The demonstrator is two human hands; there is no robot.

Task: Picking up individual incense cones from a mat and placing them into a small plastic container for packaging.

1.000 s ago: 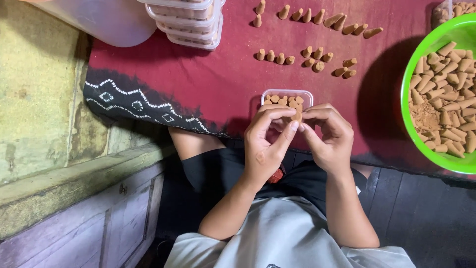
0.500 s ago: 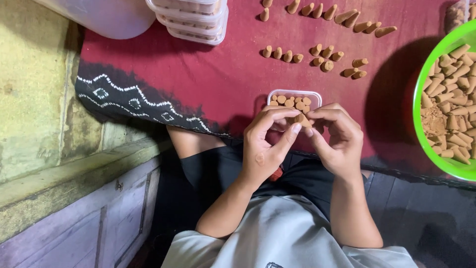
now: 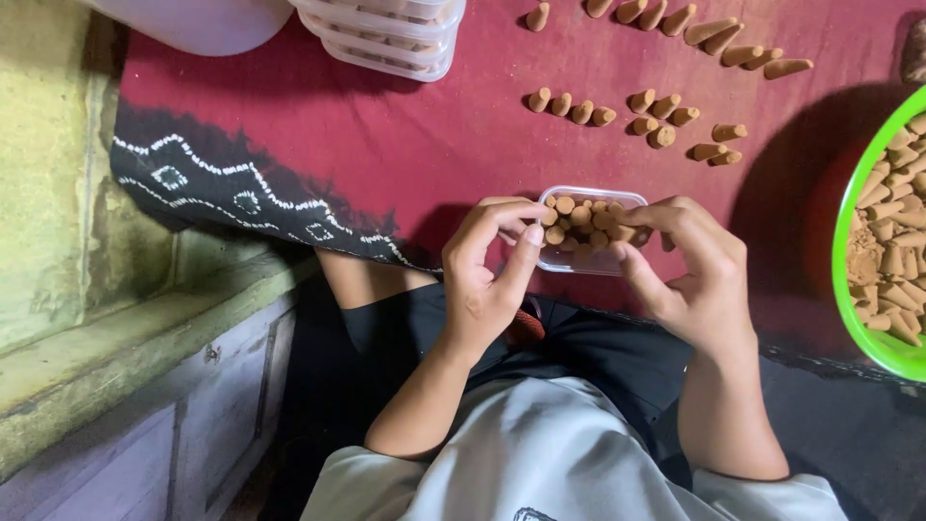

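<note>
While cupping clear box, left hand, right hand curled.

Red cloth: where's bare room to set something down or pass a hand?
Widest bare stretch of the red cloth lies left of the small clear plastic tub, between the stacked clear lidded tubs and the cloth's patterned black border. A narrower patch sits between the loose brown cones and the green plastic bowl. Crowded around both hands, left and right, at the tub.

wall: mossy green | ledge: grey concrete | light: dim
</note>
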